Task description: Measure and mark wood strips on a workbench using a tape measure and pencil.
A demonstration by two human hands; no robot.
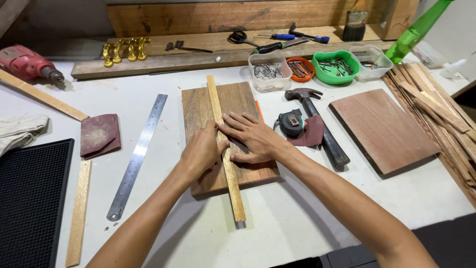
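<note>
Brown grained board (233, 104), pale tan strip (225, 149), silver ruler (136, 156), green bowl (337, 67), orange bowl (301, 69), red drill (25, 62), blk mat (29, 198)

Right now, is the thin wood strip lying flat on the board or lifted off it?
Flat: the thin wood strip lies lengthwise across the board, both hands pressing it.
</note>
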